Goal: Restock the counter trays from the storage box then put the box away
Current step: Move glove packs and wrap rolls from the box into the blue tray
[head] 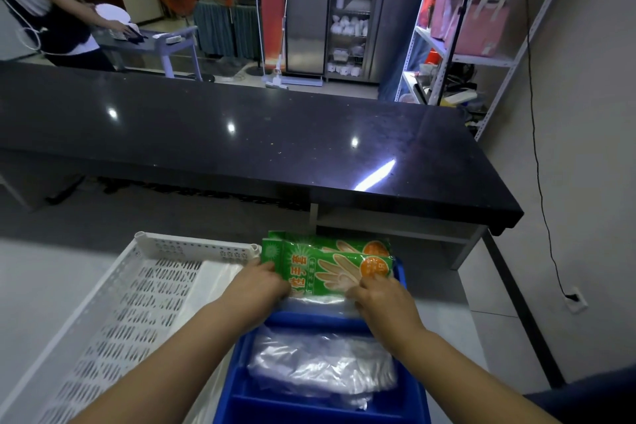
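A: Head view, near field. Left hand [266,280] and right hand [380,296] each pinch one end of a green glove packet [330,268], held flat over the far compartment of the blue tray [411,385].

B: Why a grip at both ends?

A: Probably to keep the limp packet level and square to the compartment walls as it goes in. A second green packet [327,243] lies just behind the first, overlapping it, so the pair may be handled as a short stack; I cannot tell whether the hands hold both.

B: What fills the tray already?

A: Clear plastic bags [320,368] occupy the near compartment, and more clear film shows beneath the green packet. A blue divider separates the two sections, which suggests each kind of stock has its own bay.

B: And the white item on the left?

A: A perforated white basket [113,303], touching the blue tray's left side. It looks nearly bare apart from a pale liner. Its role, storage box or tray, I judge uncertain. Both rest on a light surface [41,286].

B: Head view, far field?

A: A dark counter [241,134] spans the frame; beyond it stand a metal cabinet [344,17] and shelving [481,27]. Another person [44,3] works at the upper left.
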Demonstrator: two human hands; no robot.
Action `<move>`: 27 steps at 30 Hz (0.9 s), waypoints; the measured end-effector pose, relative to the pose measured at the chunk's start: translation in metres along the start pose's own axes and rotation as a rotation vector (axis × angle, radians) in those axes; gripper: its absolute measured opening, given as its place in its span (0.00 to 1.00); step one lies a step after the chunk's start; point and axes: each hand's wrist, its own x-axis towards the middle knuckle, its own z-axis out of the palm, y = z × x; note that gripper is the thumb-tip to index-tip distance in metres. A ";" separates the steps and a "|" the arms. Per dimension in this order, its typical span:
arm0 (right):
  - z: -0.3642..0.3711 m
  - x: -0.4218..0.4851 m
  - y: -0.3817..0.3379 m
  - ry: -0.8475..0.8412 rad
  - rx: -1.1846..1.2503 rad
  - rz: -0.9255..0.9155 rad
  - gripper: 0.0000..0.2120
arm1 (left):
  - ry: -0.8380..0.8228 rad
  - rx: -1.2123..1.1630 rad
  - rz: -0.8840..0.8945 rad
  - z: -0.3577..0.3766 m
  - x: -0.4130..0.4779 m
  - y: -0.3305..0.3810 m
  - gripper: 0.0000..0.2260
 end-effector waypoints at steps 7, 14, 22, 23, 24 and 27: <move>-0.035 0.004 0.014 0.065 0.104 -0.008 0.10 | 0.215 -0.075 -0.144 -0.040 -0.019 -0.012 0.12; -0.047 0.023 -0.018 0.039 0.160 -0.259 0.08 | 0.286 -0.184 -0.357 -0.050 -0.089 0.007 0.09; -0.032 0.022 -0.116 -0.095 0.107 -0.632 0.08 | 0.304 -0.337 -0.921 -0.014 -0.221 0.041 0.08; -0.029 0.020 -0.128 -0.110 0.107 -0.664 0.10 | 0.287 -0.354 -0.977 -0.008 -0.237 0.043 0.08; -0.027 0.017 -0.141 -0.121 0.112 -0.690 0.12 | 0.272 -0.362 -1.015 -0.003 -0.253 0.044 0.09; -0.028 0.010 -0.183 -0.115 0.138 -0.774 0.13 | 0.223 -0.369 -1.083 0.003 -0.295 0.046 0.10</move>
